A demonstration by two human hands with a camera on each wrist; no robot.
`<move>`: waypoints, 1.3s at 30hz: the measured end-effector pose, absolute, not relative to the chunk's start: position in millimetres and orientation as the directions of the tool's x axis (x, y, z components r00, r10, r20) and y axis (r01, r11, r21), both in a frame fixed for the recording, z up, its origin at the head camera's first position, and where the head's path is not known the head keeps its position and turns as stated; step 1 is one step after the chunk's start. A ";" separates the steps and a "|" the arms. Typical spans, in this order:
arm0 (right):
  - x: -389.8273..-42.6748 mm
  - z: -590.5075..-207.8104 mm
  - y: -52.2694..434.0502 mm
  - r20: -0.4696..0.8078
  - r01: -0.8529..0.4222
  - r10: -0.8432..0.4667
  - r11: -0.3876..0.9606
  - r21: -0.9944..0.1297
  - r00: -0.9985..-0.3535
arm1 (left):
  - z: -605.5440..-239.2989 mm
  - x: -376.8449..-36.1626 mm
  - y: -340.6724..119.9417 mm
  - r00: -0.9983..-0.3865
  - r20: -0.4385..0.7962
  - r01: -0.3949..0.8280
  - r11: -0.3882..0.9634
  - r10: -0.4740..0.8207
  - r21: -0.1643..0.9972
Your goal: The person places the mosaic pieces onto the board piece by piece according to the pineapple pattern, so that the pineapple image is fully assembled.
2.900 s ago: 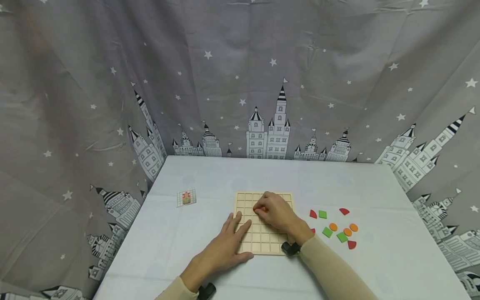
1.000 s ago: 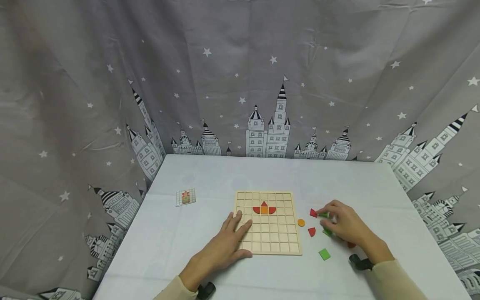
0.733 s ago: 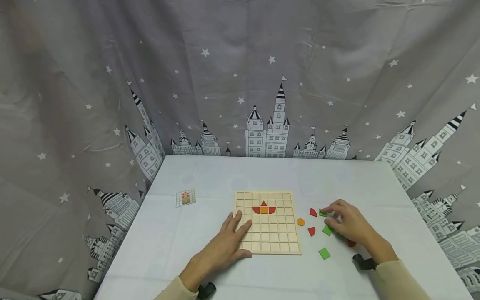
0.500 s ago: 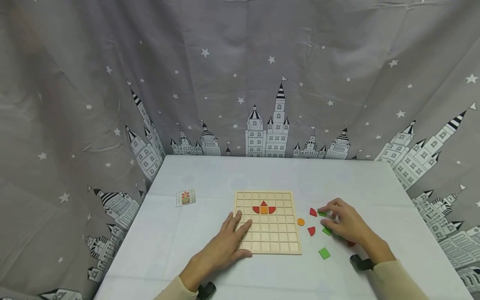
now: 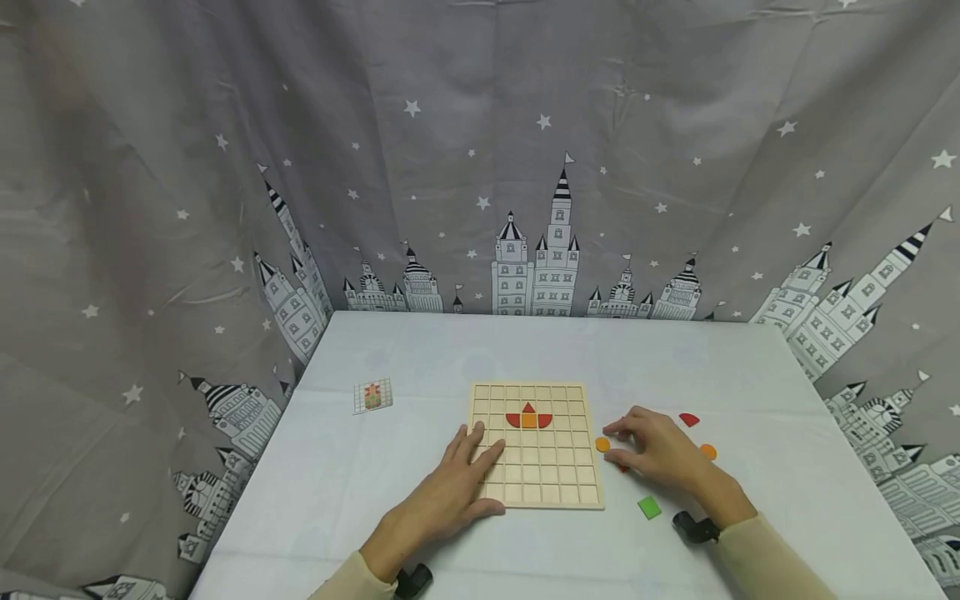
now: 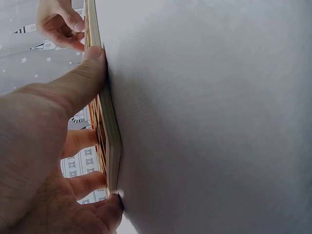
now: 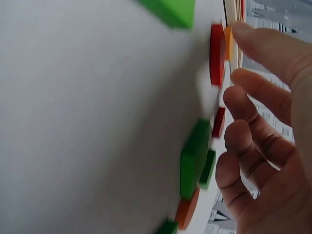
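A pale wooden grid board (image 5: 536,479) lies on the white table. My left hand (image 5: 450,496) rests on its near left corner with spread fingers, the thumb at the near edge. Set in the grid are an orange square (image 5: 529,421), a red triangle (image 5: 528,408) and red quarter pieces (image 5: 545,420) on either side. My right hand (image 5: 660,450) hovers right of the board, thumb and forefinger apart near an orange disc (image 5: 603,445); nothing is pinched. Under that hand, the right wrist view shows a red piece (image 7: 217,56) and green squares (image 7: 194,161).
Right of the board lie a loose green square (image 5: 649,507), a red quarter piece (image 5: 688,420) and another orange disc (image 5: 708,452). A small pattern card (image 5: 372,396) lies at the left. A grey castle-print curtain (image 5: 450,167) hangs behind the table.
My right hand has left the board, gone to the loose pieces, then slid left from the green squares to the orange disc. The left hand has stayed on the board.
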State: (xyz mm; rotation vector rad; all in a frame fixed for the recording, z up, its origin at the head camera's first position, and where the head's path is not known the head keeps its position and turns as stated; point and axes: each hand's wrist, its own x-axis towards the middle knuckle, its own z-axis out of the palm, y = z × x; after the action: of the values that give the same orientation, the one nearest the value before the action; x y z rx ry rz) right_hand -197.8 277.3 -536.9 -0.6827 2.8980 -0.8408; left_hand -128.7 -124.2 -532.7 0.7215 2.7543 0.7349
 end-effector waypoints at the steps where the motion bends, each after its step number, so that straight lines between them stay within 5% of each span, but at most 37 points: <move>1: -198.0 -536.9 275.2 0.069 -0.399 -0.428 0.759 -0.514 -0.901 | -532.4 -128.7 -124.0 -0.860 -0.061 0.410 0.756 0.507 0.510; 20: -199.9 -536.5 265.6 0.020 -0.356 -0.403 0.782 -0.512 -0.915 | -531.9 -127.6 -121.7 -0.859 -0.063 0.414 0.763 0.508 0.495; 39: -208.1 -530.5 223.5 0.209 -0.534 -0.517 0.629 -0.565 -0.830 | -529.7 -126.3 -125.0 -0.860 -0.057 0.408 0.749 0.508 0.522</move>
State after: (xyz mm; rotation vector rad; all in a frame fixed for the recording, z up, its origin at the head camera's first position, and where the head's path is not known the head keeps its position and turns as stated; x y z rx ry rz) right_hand -208.1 223.5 -530.5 -0.9227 2.8592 -1.0048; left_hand -126.3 -125.0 -529.7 0.7288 2.7526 0.7538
